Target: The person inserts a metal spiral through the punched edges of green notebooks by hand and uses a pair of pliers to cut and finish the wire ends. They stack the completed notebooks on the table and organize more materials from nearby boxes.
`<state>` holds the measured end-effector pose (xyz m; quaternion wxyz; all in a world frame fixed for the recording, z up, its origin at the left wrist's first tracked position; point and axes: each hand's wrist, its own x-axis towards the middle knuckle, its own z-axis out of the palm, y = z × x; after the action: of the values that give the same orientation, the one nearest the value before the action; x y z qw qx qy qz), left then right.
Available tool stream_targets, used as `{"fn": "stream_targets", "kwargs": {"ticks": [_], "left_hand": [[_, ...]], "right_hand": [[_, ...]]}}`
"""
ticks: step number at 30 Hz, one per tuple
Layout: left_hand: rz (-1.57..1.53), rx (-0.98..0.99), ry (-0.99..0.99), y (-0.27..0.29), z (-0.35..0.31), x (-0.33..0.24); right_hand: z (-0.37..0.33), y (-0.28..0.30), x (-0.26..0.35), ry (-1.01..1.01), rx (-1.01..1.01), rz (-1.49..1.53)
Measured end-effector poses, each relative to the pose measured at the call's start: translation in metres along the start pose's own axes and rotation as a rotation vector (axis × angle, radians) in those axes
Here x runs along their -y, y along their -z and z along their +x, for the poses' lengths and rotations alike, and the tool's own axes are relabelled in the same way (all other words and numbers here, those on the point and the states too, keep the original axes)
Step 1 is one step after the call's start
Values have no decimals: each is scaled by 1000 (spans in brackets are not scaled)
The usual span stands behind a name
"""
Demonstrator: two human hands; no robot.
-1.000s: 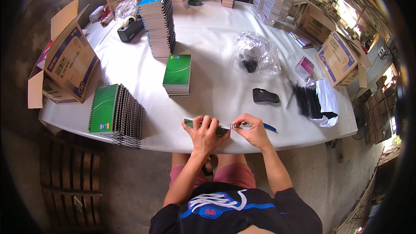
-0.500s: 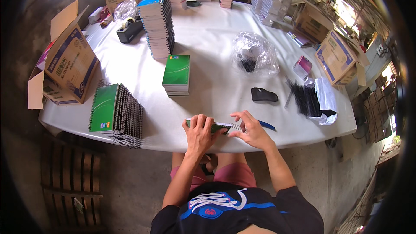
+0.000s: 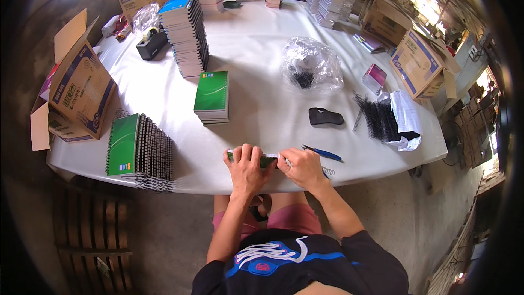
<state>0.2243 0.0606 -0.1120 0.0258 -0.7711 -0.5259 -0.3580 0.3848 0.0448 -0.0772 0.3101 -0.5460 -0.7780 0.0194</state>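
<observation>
Green notebook [image 3: 267, 161] clamped in my left grip [image 3: 246, 172]; right grip [image 3: 303, 169] curled, contents unclear; coiled stack [image 3: 123, 143] looks done, middle stack [image 3: 211, 94] pending

Upper-left glare; edges dark, bowed, perhaps soft

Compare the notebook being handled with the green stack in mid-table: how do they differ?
Contact: the held notebook is gripped by the left hand, with the right hand at its right end; the green stack is untouched.
View: the held notebook is mostly hidden by fingers; the green stack's top cover shows whole.
Place: the held notebook is nearer the person, the green stack farther in.
Shared: green covers.
</observation>
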Motion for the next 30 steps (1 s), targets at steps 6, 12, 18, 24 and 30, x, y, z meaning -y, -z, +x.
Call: {"fn": "stream_targets", "kwargs": {"ticks": [6,12,18,24,30], "left_hand": [[-69,19,1,3,-2,8],[-164,16,-51,11,-1,12],[-141,-28,-24,8,-6,9],[-208,-28,11,6,-14,13],[-241,19,-19,9,-15,18]], "right_hand": [[6,10,-33,-142,299,387],[19,44,-160,-236,270,-203],[28,40,-138,-349,181,735],[10,-5,-74,-141,487,1329],[16,-5,-72,-60,409,1266]]}}
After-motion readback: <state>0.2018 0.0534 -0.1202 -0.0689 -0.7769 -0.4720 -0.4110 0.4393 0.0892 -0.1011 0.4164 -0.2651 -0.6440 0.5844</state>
